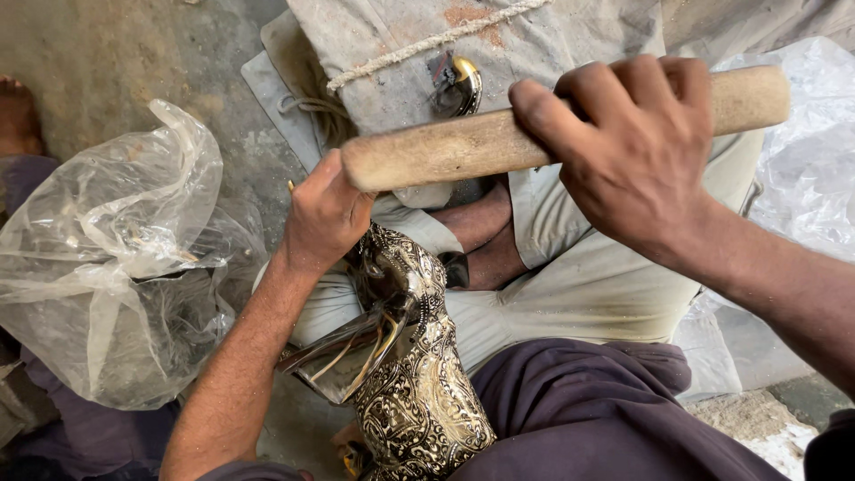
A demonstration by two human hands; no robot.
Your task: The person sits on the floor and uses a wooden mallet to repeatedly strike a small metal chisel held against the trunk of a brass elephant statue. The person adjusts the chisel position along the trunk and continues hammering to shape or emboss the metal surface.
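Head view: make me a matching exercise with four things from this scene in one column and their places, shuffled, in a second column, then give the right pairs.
Things:
1. wooden stick
2. engraved metal vessel
3. clear plastic bag
4. rope

Places:
A. crumpled on the ground at the left of the picture
B. gripped in the right hand, held level above the lap
C. lying across the grey cloth at the top
D. propped against the lap, under the left hand

Pairs: 1-B, 2-D, 3-A, 4-C
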